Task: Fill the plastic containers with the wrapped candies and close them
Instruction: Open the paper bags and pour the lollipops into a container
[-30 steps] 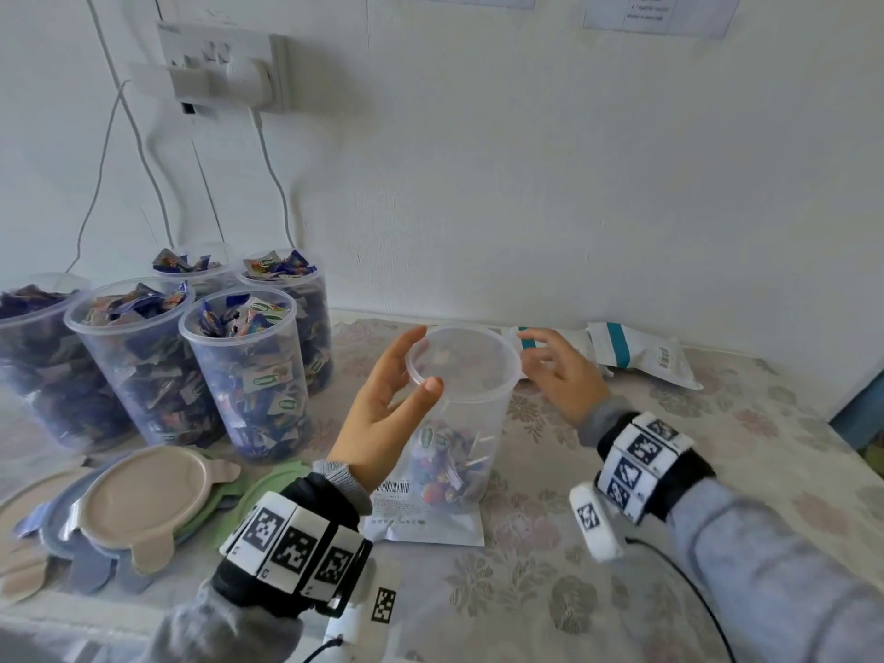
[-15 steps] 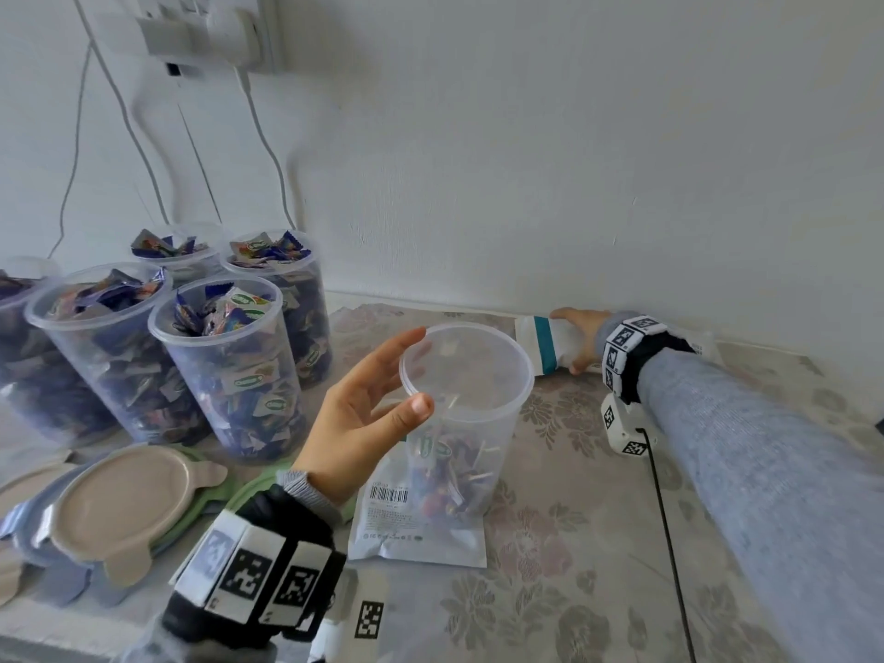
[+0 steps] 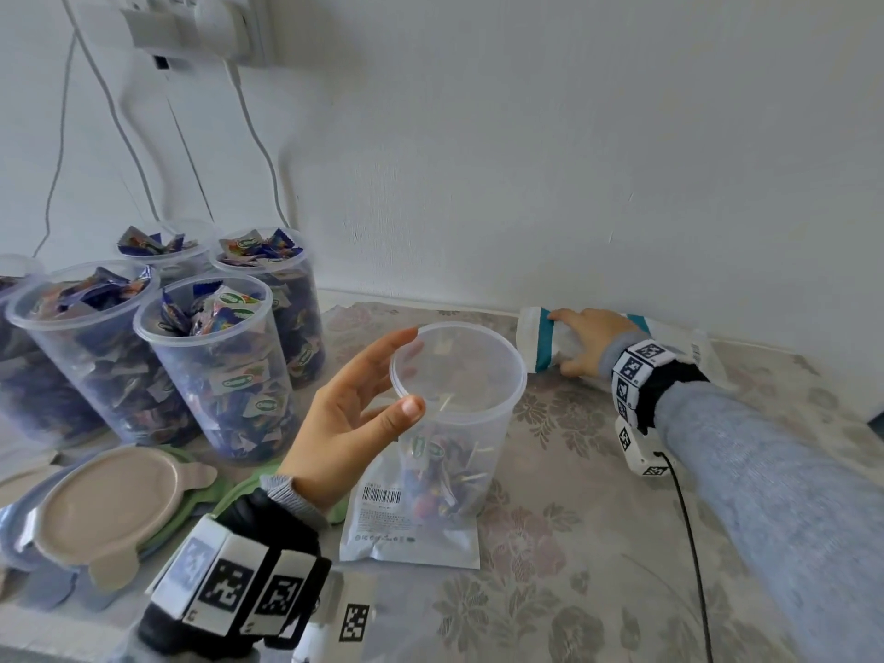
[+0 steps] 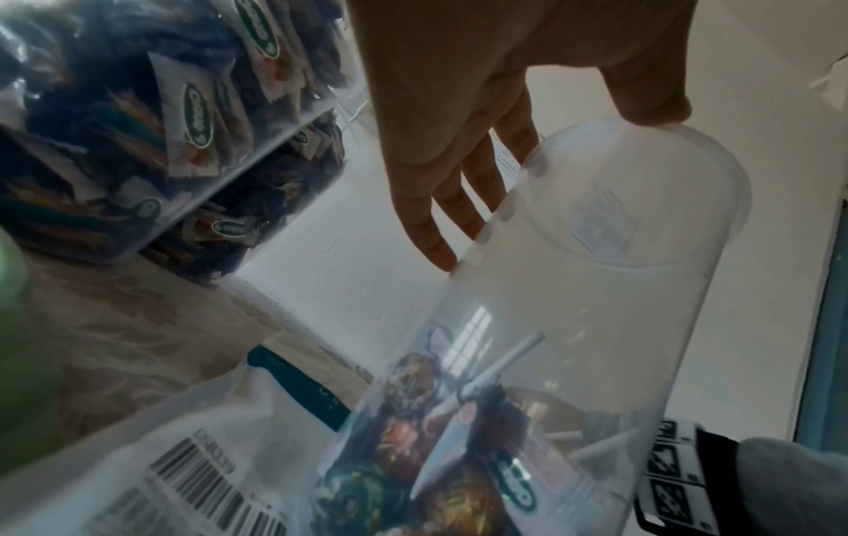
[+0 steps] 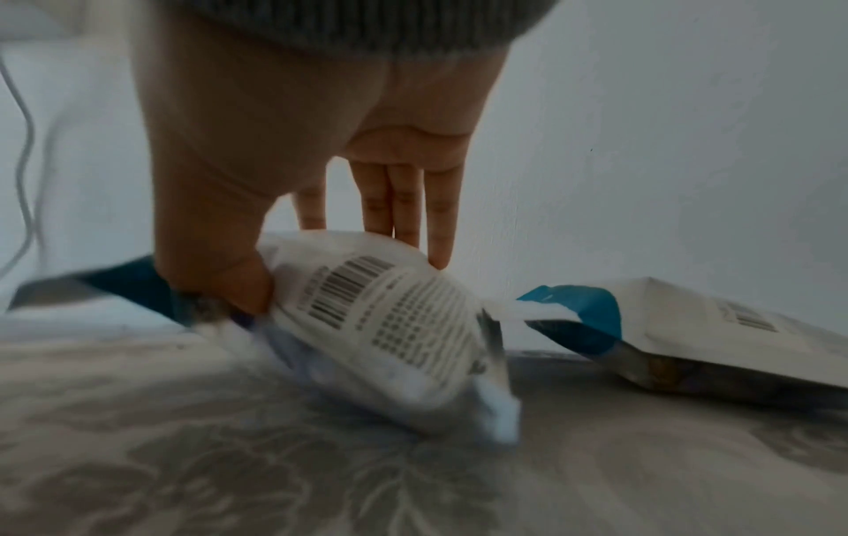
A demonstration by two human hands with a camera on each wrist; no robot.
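Both hands are busy. I hold the empty container (image 3: pixel 459 399) up by its rim with my left hand (image 3: pixel 349 423), thumb and fingers pinching it, so candy can drop in. It hangs over a bag of lollipops (image 3: pixel 416 514). My right hand (image 3: pixel 586 346) grips a white candy bag (image 5: pixel 385 326) by the wall, ready to bring over. Full tubs (image 3: pixel 210 366) wait on the left, lids (image 3: pixel 110 504) off.

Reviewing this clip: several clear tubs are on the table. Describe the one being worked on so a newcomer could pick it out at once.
Start at the cluster of candy-filled tubs at the table's left, near the wall. To their right, apart from them, the clear tub stands on a flat white candy bag, with the left hand on its rim. Unlike its brim-full neighbours, it holds only a few candies at the bottom.
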